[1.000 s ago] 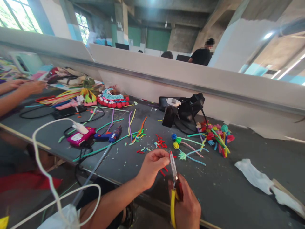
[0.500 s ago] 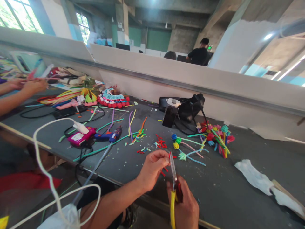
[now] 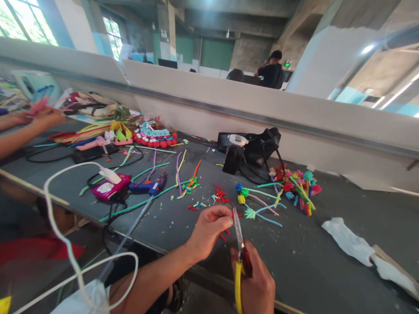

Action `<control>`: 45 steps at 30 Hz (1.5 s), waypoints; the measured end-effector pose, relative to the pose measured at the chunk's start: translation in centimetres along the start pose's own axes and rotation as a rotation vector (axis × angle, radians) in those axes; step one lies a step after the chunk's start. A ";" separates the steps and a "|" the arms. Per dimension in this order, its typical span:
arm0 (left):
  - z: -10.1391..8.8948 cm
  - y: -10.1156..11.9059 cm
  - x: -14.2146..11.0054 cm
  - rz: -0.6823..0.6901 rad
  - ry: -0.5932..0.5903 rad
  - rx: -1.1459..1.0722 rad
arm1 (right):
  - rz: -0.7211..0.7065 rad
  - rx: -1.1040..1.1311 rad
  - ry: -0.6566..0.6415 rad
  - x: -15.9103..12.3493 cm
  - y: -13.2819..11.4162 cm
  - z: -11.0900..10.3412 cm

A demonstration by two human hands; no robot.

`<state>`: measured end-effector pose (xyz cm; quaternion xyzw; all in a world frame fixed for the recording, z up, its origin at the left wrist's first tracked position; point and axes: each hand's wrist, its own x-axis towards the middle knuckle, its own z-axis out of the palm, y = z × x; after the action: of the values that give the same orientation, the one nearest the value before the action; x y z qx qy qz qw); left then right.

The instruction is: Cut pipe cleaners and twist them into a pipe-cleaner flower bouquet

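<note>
My right hand (image 3: 257, 279) is closed around a pair of scissors (image 3: 238, 229) with a yellow handle, blades pointing up and away. At the blade tips, my left hand (image 3: 209, 229) pinches a small red piece that looks like pipe cleaner, mostly hidden by the fingers. Short red cut pieces (image 3: 221, 194) lie in a heap just beyond, with a few more under my left hand. To the right rest pipe-cleaner flowers (image 3: 250, 213) in blue, green, yellow and mint on long stems.
A blue glue gun (image 3: 152, 186) and a magenta box (image 3: 111, 188) with cables lie to the left. A phone (image 3: 233, 159) leans before a black bag (image 3: 265, 148). A flower bunch (image 3: 299, 187) and white crumpled wrap (image 3: 347, 240) sit right. Another person's hands (image 3: 46, 117) work at far left.
My hands stay almost in place, with the scissor blades slightly shifted at the red piece. The neighbour's hands have moved a little, and the person in the background has raised an arm.
</note>
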<state>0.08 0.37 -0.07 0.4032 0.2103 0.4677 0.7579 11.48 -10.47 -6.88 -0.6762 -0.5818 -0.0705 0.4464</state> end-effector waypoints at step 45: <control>-0.3 0.6 0.0 -0.014 -0.026 0.107 | 0.173 0.121 0.029 0.6 -0.3 -1.1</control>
<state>-0.45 0.65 0.17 0.4477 0.2279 0.4452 0.7412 11.91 -10.79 -5.73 -0.6946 -0.5180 -0.0065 0.4993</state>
